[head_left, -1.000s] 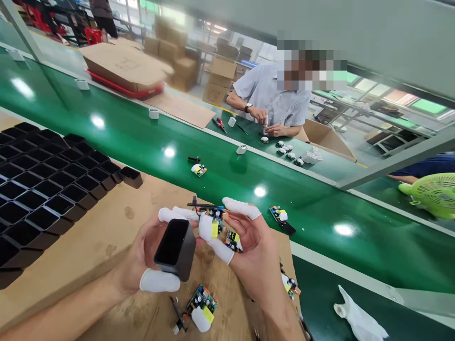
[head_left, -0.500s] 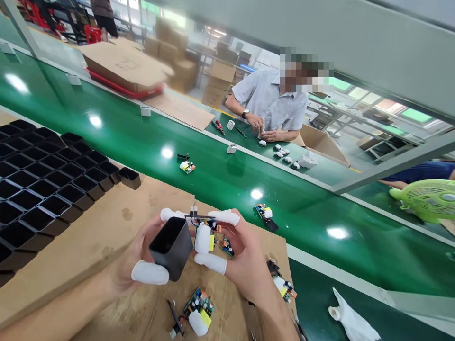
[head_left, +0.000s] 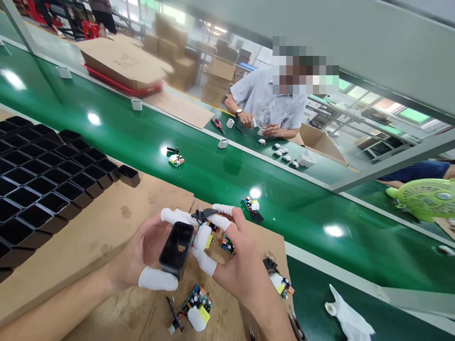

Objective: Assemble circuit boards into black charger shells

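Observation:
My left hand (head_left: 149, 251) grips a black rectangular plastic housing (head_left: 177, 248) with its open end facing me, thumb underneath in a white finger cot. My right hand (head_left: 234, 255) pinches a small circuit board (head_left: 206, 234) with a white part, a yellow label and a black wired clip, held against the right side of the housing's mouth. A second small board (head_left: 226, 244) shows inside my right palm. Both hands hover over the cardboard sheet (head_left: 106, 227).
Rows of empty black housings (head_left: 39, 184) fill the left. Loose boards lie near me (head_left: 197, 305) and by my right wrist (head_left: 279, 282). More boards (head_left: 177, 159) ride the green conveyor belt (head_left: 213, 180). A person (head_left: 266, 102) works across the belt. A green fan (head_left: 426, 199) stands right.
The board in my right hand has come in against the housing's opening and the housing has tilted more upright. Parts on the conveyor have drifted left.

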The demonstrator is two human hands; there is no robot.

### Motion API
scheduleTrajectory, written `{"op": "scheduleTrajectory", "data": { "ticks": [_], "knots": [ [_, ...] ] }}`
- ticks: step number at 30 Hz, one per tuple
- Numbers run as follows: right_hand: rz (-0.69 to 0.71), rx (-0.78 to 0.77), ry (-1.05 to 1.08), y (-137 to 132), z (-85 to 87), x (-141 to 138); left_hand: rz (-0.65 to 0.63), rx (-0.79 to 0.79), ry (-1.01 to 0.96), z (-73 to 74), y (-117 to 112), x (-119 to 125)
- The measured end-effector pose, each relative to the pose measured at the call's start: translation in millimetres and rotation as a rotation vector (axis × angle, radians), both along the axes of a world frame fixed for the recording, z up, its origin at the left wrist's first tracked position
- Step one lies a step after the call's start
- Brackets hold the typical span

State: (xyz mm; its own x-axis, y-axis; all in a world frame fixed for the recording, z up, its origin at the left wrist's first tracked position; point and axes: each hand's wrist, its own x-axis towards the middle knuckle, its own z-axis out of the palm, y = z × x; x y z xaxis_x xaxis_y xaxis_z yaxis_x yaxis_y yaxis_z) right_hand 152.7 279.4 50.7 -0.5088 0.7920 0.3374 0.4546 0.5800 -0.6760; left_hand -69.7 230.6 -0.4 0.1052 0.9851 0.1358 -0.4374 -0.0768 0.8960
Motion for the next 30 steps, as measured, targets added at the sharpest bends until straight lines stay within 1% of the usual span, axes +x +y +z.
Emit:
{"op": "scheduleTrajectory", "data": {
  "ticks": [2, 4, 5, 7, 9, 11, 15, 20, 24, 30],
  "knots": [
    [-0.028, 0.078, -0.024, -0.6, 3.6, -0.2, -0.073, 0.040, -0.010, 0.6, -0.5, 0.6],
    [-0.058, 0.078, 0.003, -0.5, 4.7, 4.6, -0.096, 0.070, -0.020, -0.1, -1.4, 1.7],
    [-0.067, 0.044, 0.051, -0.5, 4.8, 8.9, -0.082, 0.099, -0.003, -0.9, -1.7, 2.5],
    [-0.061, -0.088, 0.213, -1.5, 5.4, 19.4, -0.038, 0.183, 0.054, -3.0, -1.8, 4.4],
    [-0.009, -0.226, 0.392, -3.4, 7.4, 29.3, 0.014, 0.264, 0.105, -5.7, -1.0, 6.4],
    [0.039, -0.299, 0.488, -5.0, 10.3, 36.0, 0.059, 0.305, 0.129, -8.7, 0.2, 8.0],
    [0.057, -0.328, 0.484, -4.3, 13.2, 39.3, 0.112, 0.340, 0.175, -15.2, 2.3, 9.0],
    [0.089, -0.298, 0.504, -10.9, 6.6, 35.8, 0.109, 0.468, 0.176, -19.4, 4.3, 8.1],
    [0.097, -0.240, 0.520, -22.7, 3.6, 32.8, 0.095, 0.469, 0.193, -17.2, 4.4, 7.4],
    [0.091, -0.198, 0.449, -26.8, 12.7, 26.9, 0.090, 0.453, 0.210, -16.0, 3.5, 7.6]
  ]
}}
